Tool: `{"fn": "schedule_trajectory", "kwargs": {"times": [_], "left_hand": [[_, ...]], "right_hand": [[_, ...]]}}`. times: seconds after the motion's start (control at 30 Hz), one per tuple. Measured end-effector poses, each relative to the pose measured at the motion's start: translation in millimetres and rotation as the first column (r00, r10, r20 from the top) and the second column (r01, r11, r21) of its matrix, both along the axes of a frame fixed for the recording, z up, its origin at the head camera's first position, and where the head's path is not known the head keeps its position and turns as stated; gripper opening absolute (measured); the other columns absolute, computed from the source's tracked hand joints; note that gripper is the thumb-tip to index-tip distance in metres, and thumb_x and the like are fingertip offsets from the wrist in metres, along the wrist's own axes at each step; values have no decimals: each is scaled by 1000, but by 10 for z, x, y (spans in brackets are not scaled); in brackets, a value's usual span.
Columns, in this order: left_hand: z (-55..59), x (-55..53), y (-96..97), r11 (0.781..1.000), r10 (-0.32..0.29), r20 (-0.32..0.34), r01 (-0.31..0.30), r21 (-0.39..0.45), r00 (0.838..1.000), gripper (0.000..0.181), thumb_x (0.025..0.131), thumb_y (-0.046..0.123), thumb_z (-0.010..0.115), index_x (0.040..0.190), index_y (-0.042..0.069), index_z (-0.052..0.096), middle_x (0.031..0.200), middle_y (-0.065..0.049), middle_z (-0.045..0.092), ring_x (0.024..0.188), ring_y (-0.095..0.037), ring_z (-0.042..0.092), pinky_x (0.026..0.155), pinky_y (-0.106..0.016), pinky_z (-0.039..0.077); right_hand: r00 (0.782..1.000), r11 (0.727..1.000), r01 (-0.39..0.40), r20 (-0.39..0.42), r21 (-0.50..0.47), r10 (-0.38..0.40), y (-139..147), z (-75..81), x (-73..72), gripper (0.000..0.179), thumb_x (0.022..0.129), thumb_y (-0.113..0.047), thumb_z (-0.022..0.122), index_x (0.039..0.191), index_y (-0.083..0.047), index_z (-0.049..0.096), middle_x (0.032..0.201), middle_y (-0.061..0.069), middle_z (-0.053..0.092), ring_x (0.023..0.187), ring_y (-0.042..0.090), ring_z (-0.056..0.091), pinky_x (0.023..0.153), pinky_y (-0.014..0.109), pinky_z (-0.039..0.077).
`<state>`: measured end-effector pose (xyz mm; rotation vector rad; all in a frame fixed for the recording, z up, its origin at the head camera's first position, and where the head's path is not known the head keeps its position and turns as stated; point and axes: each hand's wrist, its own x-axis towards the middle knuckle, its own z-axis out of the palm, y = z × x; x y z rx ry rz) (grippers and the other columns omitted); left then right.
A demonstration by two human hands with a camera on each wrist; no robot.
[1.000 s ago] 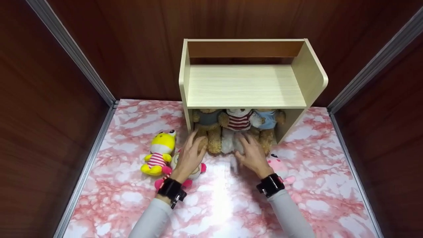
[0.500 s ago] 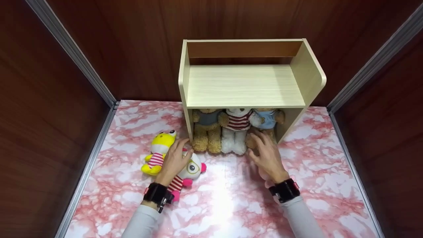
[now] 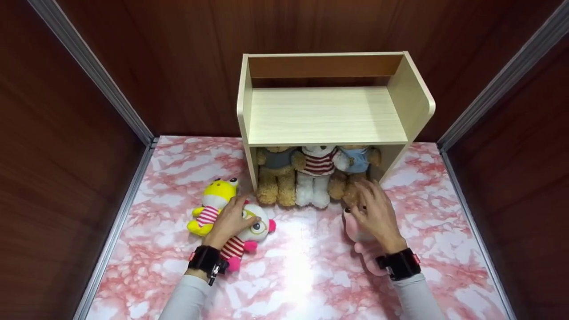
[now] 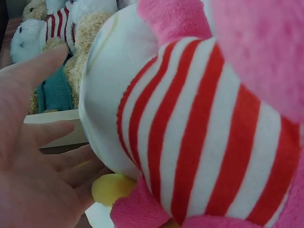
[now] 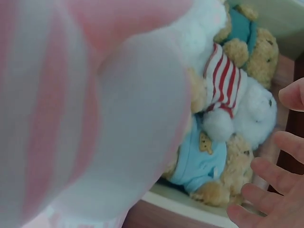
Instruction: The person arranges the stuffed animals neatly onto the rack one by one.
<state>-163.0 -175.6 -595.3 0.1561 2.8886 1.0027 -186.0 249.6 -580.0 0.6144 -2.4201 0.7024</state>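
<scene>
My left hand lies over the head of a white-faced plush toy with pink limbs and a striped shirt. Its fingers are relaxed and spread beside the toy. A yellow frog plush is just left of that hand, partly behind it. On the right, my right hand hovers over a pink plush toy, covering much of it, with fingers spread apart in the right wrist view. Its fingertips overlap the feet of the teddy bear in a blue shirt in the head view.
A pale wooden shelf unit stands against the dark back wall. Its lower compartment holds the blue-shirted bear, a white bear in a striped shirt and a brown bear in a grey-teal top. Dark panels flank the pink marbled surface.
Both hands have drawn back from the bears in the lower compartment and moved apart. The left now lies over the pink-limbed plush, the right over the pink one.
</scene>
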Motion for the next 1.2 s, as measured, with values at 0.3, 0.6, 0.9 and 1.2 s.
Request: {"fn": "schedule_trajectory", "kwargs": {"times": [0.3,0.6,0.9,1.2], "left_hand": [[-98,-25,-29,997,-21,160,33,-70,987,95,80,51,86,156,9,45,151,-33,44,128,-44,53,106,-56,46],[-120,10,-51,1000,-11,128,13,-16,992,82,82,41,87,151,15,53,140,-31,52,117,-42,58,97,-57,51],[-5,119,-34,984,51,39,-57,167,998,68,83,36,87,141,14,59,132,-21,57,116,-36,56,98,-54,49],[268,143,369,923,166,-90,-122,364,982,68,81,37,89,137,16,55,136,-15,47,117,-34,54,99,-50,49]], "right_hand": [[999,999,36,-12,-9,-36,99,-7,46,58,80,-13,80,134,3,64,135,30,58,130,51,51,105,63,43],[994,996,86,75,-6,-85,115,64,94,59,81,-13,80,137,-1,63,139,29,57,137,52,45,111,62,36],[997,998,68,38,-20,-67,95,74,122,62,78,-10,81,137,-1,63,139,30,57,134,54,47,110,64,37],[999,997,-24,-22,-68,23,-88,114,135,59,82,-12,78,136,3,62,137,31,57,133,54,47,109,64,38]]}}
